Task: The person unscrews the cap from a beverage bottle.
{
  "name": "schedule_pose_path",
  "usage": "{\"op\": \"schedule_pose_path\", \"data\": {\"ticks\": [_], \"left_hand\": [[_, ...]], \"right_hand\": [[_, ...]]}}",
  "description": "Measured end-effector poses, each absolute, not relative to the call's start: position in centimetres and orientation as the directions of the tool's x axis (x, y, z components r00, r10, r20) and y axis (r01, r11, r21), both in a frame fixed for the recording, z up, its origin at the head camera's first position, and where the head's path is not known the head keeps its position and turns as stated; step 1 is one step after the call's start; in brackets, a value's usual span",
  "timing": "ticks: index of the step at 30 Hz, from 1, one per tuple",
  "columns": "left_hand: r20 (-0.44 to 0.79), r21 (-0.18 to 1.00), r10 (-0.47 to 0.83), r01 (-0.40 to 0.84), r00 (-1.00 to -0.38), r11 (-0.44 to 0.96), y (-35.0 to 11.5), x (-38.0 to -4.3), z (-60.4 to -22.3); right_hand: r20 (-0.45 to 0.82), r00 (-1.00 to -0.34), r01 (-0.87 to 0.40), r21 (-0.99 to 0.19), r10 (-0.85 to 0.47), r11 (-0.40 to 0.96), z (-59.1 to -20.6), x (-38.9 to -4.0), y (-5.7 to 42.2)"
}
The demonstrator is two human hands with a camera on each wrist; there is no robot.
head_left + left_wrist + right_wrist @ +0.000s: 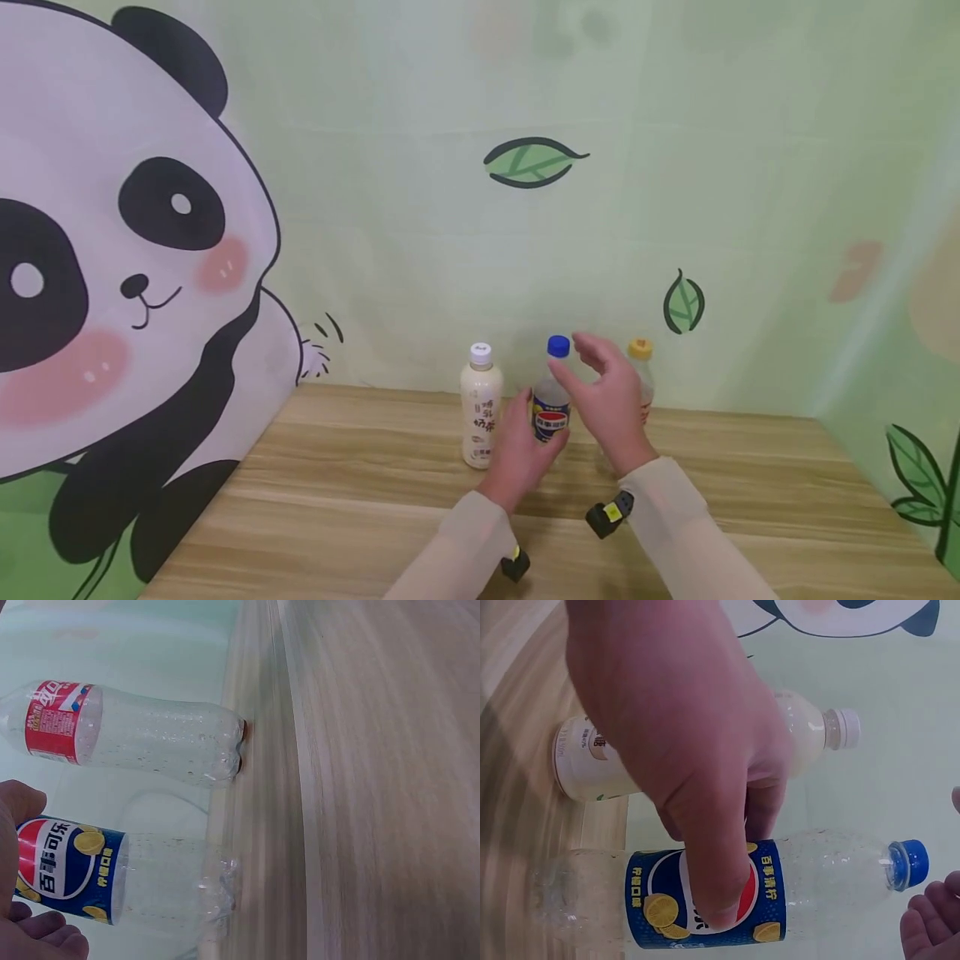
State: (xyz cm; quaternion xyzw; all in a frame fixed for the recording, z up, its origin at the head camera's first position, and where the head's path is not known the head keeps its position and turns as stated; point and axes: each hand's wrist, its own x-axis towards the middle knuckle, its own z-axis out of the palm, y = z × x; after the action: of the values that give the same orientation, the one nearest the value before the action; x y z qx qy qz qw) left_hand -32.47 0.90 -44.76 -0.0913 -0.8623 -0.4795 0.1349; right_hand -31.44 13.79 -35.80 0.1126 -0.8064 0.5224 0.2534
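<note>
A clear plastic soda bottle with a blue cap and a dark blue label with lemon slices stands upright on the table. My left hand holds it around the label; its thumb lies across the label in the right wrist view. Near the blue cap is my right hand, its fingers spread apart from the thumb and gripping nothing. At the left stands a bottle of milky drink with a white cap. Partly behind my right hand is a clear bottle with a red label and an orange cap.
The wood-grain table carries the bottles near its back edge. Behind it hangs a pale green backdrop printed with leaves and a large panda. Small black cameras are worn on both wrists.
</note>
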Motion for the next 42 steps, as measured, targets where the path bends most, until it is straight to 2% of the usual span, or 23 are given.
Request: {"op": "schedule_pose_path", "data": {"ticks": [7, 14, 31, 42], "left_hand": [[0.280, 0.838, 0.017, 0.253, -0.960, 0.483, 1.1, -33.2, -45.1], [0.227, 0.902, 0.013, 0.215, -0.974, 0.373, 1.2, -34.0, -45.5], [0.216, 0.942, 0.083, 0.230, -0.973, 0.243, 1.6, -35.3, -46.1], [0.228, 0.944, 0.045, 0.232, -0.973, 0.236, 2.5, -36.2, -46.3]], "right_hand": [[0.483, -0.871, -0.398, -0.802, 0.091, 0.444, -35.7, -32.7, 13.6], [0.455, -0.885, -0.367, -0.813, 0.100, 0.452, -35.5, -33.4, 13.3], [0.389, -0.914, -0.298, -0.838, 0.117, 0.458, -35.5, -34.3, 12.8], [0.390, -0.911, -0.290, -0.836, 0.133, 0.466, -35.4, -34.3, 12.7]]}}
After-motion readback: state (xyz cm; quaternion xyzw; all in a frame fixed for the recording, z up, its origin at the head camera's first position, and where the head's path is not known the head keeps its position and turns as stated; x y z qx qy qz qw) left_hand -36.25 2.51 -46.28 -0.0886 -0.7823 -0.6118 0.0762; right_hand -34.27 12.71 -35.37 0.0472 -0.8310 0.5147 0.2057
